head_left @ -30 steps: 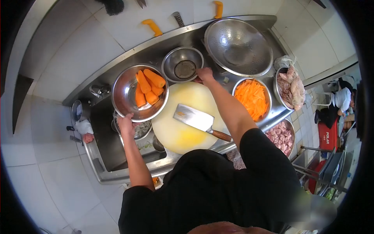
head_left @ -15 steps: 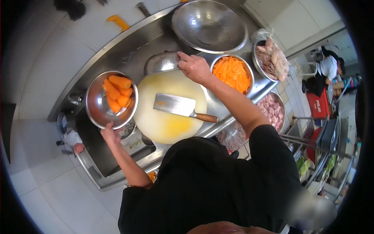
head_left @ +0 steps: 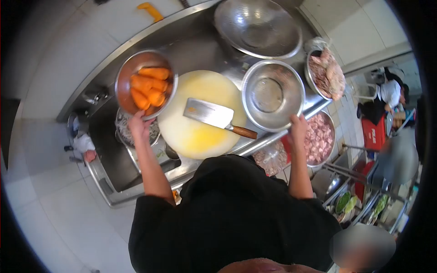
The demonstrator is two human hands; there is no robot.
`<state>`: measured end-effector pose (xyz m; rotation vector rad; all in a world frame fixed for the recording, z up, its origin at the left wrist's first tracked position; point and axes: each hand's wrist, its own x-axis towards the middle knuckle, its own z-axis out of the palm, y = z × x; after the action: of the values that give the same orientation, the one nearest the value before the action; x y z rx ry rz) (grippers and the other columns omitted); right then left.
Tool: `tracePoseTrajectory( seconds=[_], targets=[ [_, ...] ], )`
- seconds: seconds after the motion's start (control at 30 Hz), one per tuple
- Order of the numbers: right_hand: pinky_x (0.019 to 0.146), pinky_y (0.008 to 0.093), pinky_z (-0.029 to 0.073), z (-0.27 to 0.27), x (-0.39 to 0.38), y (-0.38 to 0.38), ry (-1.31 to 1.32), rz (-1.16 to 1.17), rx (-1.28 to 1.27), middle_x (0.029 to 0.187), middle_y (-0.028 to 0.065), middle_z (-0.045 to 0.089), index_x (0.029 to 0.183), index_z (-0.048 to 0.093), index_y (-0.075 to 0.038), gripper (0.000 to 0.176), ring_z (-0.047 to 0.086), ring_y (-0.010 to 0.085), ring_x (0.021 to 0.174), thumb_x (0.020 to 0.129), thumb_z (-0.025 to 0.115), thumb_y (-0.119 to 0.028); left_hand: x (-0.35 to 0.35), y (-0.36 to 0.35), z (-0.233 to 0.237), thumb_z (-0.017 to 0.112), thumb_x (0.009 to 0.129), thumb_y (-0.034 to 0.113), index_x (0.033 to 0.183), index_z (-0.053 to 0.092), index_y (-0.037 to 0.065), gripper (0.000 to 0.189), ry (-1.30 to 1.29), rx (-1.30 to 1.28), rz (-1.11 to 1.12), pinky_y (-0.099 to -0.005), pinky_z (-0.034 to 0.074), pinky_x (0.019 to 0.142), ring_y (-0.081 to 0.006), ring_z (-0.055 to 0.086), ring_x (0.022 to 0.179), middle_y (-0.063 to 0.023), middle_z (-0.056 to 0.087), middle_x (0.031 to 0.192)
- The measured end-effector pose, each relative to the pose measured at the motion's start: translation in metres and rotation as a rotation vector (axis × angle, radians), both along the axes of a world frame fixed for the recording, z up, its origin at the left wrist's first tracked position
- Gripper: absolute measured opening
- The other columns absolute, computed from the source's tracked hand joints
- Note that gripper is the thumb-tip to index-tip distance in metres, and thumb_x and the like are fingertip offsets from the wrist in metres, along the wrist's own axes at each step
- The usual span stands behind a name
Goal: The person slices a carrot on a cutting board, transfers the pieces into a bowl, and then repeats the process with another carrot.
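Observation:
My left hand grips the near rim of a steel bowl holding several peeled carrots. The bowl is tilted beside the round cutting board. A cleaver with a wooden handle lies flat on the board, its blade to the left. At the right, my right hand is closed on the near rim of another steel bowl, with no food visible inside. That bowl covers the spot where the bowl of cut carrot stood; the carrot strips are hidden.
A large steel bowl stands at the back. Bowls of raw meat and diced meat are on the right. A sink lies at left, with a faucet. Another person is at far right.
My right hand has brought the steel bowl from behind the board to the right, over the carrot strips. The carrot bowl in my left hand sits slightly farther back and right in view.

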<state>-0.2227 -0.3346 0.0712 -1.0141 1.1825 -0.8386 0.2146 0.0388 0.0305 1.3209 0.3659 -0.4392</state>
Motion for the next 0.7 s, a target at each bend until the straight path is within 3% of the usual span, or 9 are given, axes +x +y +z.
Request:
tracePoseTrajectory(
  seconds=[0.17, 0.3, 0.4, 0.5, 0.6, 0.7],
  targets=[
    [0.073, 0.034, 0.059, 0.001, -0.017, 0.007, -0.037, -0.027, 0.11, 0.101, 0.0109, 0.071, 0.117, 0.064, 0.003, 0.027, 0.07, 0.0223, 0.082, 0.091, 0.06, -0.001, 0.026, -0.05, 0.008, 0.059, 0.096, 0.003, 0.12, 0.061, -0.012, 0.029, -0.033, 0.048, -0.156, -0.0441, 0.068, 0.063, -0.0332, 0.075, 0.083, -0.0202, 0.071, 0.108],
    [0.068, 0.0322, 0.061, -0.017, -0.01, 0.003, -0.032, 0.063, 0.143, 0.103, 0.0085, 0.072, 0.118, 0.065, 0.002, 0.028, 0.071, 0.0196, 0.082, 0.091, 0.062, -0.002, 0.059, -0.084, -0.021, 0.058, 0.096, 0.005, 0.112, 0.061, -0.014, 0.025, 0.017, 0.014, -0.194, -0.0373, 0.066, 0.052, -0.0311, 0.073, 0.072, -0.0206, 0.07, 0.099],
    [0.069, 0.0327, 0.063, 0.009, 0.028, 0.019, -0.001, 0.174, 0.164, 0.108, 0.0098, 0.073, 0.122, 0.065, 0.003, 0.032, 0.073, 0.0202, 0.085, 0.091, 0.062, 0.0, 0.079, -0.105, -0.029, 0.058, 0.096, 0.005, 0.108, 0.061, -0.013, 0.021, 0.065, 0.047, -0.287, -0.0379, 0.067, 0.055, -0.0292, 0.072, 0.069, -0.0202, 0.07, 0.096],
    [0.073, 0.0346, 0.065, -0.003, 0.067, 0.024, -0.085, 0.224, 0.193, 0.113, 0.0116, 0.073, 0.126, 0.064, 0.003, 0.034, 0.074, 0.0217, 0.088, 0.092, 0.061, 0.0, 0.092, -0.122, -0.04, 0.058, 0.096, 0.005, 0.104, 0.062, -0.011, 0.019, 0.031, 0.025, -0.321, -0.0382, 0.066, 0.057, -0.0279, 0.071, 0.066, -0.0185, 0.07, 0.092],
    [0.058, 0.0279, 0.059, -0.034, 0.099, 0.016, -0.03, 0.334, 0.167, 0.104, 0.007, 0.075, 0.118, 0.069, 0.0, 0.024, 0.071, 0.0135, 0.075, 0.095, 0.064, -0.003, 0.101, -0.134, -0.051, 0.057, 0.096, 0.006, 0.104, 0.064, -0.009, 0.018, 0.004, -0.001, -0.371, -0.0371, 0.066, 0.057, -0.0273, 0.071, 0.067, -0.0169, 0.07, 0.091],
    [0.054, 0.0251, 0.056, -0.036, 0.116, 0.021, -0.012, 0.274, 0.175, 0.098, 0.0047, 0.076, 0.113, 0.071, -0.002, 0.017, 0.07, 0.0106, 0.07, 0.097, 0.066, -0.007, 0.108, -0.139, -0.06, 0.057, 0.096, 0.005, 0.105, 0.066, -0.008, 0.019, -0.003, 0.029, -0.407, -0.0361, 0.066, 0.058, -0.0267, 0.072, 0.069, -0.0157, 0.071, 0.092]
  ],
)
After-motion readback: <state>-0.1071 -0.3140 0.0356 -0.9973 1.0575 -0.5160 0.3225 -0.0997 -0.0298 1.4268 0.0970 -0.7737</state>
